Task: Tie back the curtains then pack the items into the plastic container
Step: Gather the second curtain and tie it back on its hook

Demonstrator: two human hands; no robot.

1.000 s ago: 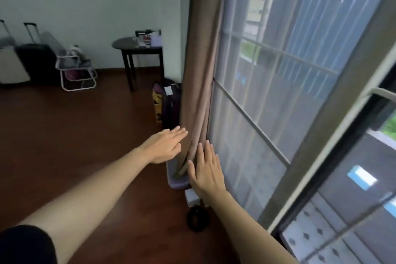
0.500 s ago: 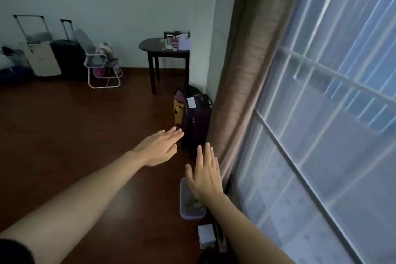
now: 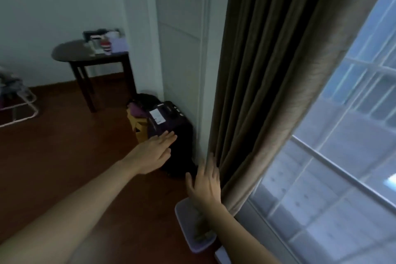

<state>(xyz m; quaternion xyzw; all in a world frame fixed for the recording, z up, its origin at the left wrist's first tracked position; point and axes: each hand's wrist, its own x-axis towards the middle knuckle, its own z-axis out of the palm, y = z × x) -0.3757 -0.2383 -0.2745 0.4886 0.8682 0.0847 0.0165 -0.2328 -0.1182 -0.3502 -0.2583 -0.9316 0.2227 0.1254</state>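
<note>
The brown curtain is seen hanging in deep folds, gathered against the white wall; its top is cut off by the frame. The right hand is laid flat against the curtain's left edge, fingers straight and close together, thumb spread to the side; nothing is gripped by it. The left hand is held out in the air to the left of the curtain, fingers straight and together, with nothing held. Whether it touches the dark suitcase behind it cannot be told.

The plastic container is set on the wooden floor at the foot of the curtain, just left of its hem. Its right side is hidden by the right wrist and forearm, and what lies inside is too blurred to be named. A pale object below the container is cut off by the bottom edge.

Well to the left of the curtain, a dark table is placed by the far wall; the items on it are smeared and cannot be made out. The window is seen to the right of the curtain.
</note>
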